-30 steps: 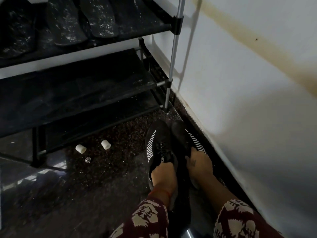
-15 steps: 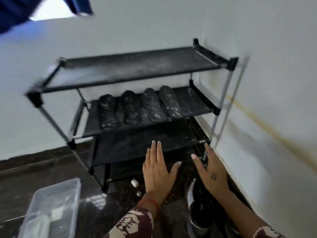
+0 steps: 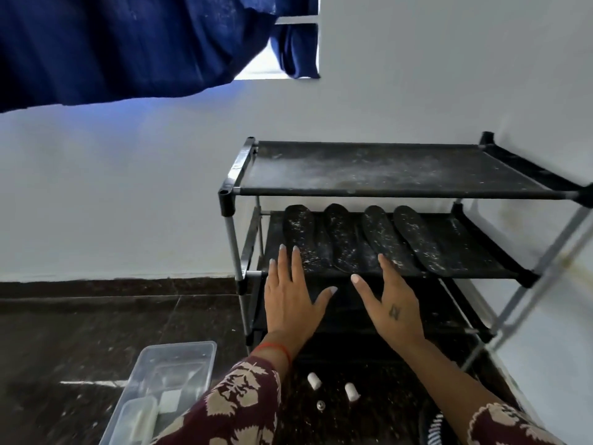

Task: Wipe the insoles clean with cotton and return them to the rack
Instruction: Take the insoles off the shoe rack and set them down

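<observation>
Against a white wall stands a black rack bearing four dusty insoles; left hand and right hand hover before it, fingers straight, holding nothing.

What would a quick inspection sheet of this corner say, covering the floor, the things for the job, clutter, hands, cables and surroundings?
Surface: dark speckled floor, with pale dust marks.
Job's things: four dusty black insoles lie side by side on the second shelf of the black rack; the top shelf holds only white dust.
Clutter: two small white caps and a tiny round metal piece lie on the floor; a clear plastic tub with pale items inside stands to the left; a striped shoe shows at the bottom edge.
Hands: left hand and right hand reach toward the rack, fingers straight, holding nothing.
Cables: nothing seen.
Surroundings: white wall, blue curtain above.
</observation>
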The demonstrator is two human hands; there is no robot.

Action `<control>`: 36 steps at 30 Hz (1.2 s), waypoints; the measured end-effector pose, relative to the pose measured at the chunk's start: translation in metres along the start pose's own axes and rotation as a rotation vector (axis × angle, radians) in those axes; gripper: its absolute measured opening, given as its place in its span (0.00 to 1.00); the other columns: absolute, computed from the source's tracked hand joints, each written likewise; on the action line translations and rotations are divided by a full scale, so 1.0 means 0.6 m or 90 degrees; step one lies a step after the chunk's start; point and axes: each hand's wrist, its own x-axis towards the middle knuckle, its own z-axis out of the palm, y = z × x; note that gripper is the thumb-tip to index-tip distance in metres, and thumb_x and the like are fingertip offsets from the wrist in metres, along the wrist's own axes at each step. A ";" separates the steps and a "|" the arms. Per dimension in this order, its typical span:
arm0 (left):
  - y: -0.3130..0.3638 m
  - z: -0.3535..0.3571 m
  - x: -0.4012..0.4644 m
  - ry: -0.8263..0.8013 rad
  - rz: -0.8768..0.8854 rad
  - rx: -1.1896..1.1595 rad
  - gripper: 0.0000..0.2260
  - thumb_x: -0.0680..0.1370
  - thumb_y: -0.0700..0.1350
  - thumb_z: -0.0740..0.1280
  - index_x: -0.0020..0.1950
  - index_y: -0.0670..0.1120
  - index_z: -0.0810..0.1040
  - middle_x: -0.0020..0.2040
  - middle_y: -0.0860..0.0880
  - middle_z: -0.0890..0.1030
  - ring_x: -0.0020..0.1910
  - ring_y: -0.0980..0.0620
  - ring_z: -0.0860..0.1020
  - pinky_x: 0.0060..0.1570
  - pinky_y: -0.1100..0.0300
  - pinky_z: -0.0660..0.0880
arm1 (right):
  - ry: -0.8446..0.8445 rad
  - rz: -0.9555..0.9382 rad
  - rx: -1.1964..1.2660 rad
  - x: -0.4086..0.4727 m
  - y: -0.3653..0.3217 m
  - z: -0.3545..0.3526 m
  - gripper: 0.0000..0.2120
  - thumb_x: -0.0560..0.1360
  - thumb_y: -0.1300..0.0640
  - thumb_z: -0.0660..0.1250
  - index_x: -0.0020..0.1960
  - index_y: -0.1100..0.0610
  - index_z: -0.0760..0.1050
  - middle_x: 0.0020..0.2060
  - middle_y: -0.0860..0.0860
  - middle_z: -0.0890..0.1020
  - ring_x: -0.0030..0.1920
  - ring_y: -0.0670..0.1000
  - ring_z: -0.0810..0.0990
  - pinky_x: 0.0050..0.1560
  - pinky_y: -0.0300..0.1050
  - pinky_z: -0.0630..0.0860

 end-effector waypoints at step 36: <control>-0.044 0.011 0.053 -0.079 -0.370 -0.755 0.16 0.77 0.29 0.57 0.60 0.44 0.72 0.51 0.46 0.80 0.46 0.49 0.79 0.48 0.50 0.80 | -0.123 0.414 0.478 0.097 -0.008 0.030 0.10 0.75 0.70 0.62 0.53 0.61 0.74 0.45 0.55 0.81 0.42 0.50 0.79 0.33 0.42 0.76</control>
